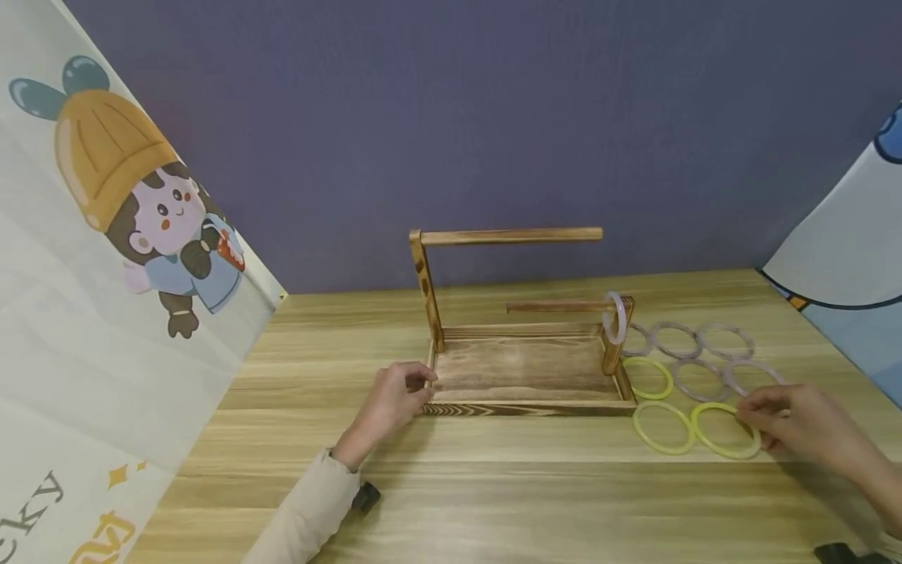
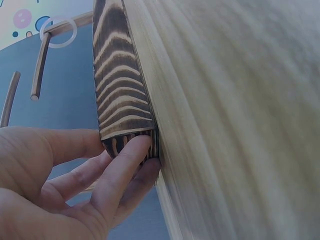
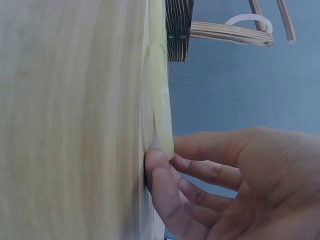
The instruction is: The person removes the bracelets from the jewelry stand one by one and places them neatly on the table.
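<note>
A wooden stand [image 1: 524, 364] with a shallow tray base and two horizontal bars sits mid-table. My left hand [image 1: 391, 398] pinches the near left corner of its base; the left wrist view shows thumb and fingers on the striped wood [image 2: 122, 85]. On the lower bar hangs a pale purple bangle [image 1: 621, 323], close to the right post. At the right, my right hand [image 1: 810, 427] pinches the right edge of a yellow bangle [image 1: 726, 453]. In the right wrist view this yellow bangle [image 3: 161, 100] appears edge-on, its near end slightly raised between thumb and fingers.
Two more yellow bangles [image 1: 664, 450] lie left of my right hand. Several purple bangles [image 1: 676, 327] lie behind them, right of the stand. A dark blue backdrop [image 1: 451, 141] stands behind the table [image 1: 493, 486], with a printed cloth [image 1: 63, 352] at the left.
</note>
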A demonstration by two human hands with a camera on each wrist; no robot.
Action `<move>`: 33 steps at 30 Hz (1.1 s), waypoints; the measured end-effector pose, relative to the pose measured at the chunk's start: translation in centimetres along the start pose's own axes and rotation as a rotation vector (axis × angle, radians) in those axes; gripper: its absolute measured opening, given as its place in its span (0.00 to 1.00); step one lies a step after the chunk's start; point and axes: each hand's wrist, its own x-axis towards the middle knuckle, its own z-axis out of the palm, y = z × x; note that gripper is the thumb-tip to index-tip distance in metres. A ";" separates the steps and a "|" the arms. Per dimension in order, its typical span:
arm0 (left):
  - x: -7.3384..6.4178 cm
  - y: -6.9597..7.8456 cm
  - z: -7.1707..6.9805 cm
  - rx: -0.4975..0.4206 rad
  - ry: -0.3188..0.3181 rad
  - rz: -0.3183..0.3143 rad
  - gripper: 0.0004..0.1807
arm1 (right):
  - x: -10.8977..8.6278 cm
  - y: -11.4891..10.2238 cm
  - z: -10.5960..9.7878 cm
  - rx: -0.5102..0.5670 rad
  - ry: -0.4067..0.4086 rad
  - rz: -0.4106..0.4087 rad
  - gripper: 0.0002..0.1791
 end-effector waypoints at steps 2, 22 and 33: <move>-0.1 0.0 0.0 -0.007 0.000 -0.004 0.09 | -0.1 0.0 0.1 -0.002 0.004 -0.008 0.04; -0.2 0.1 -0.1 -0.002 -0.004 -0.012 0.09 | 0.0 -0.6 -0.4 0.066 -0.091 0.087 0.08; -0.2 0.0 0.0 0.006 0.013 -0.005 0.10 | 2.4 -7.7 -2.2 -0.113 0.147 -0.145 0.08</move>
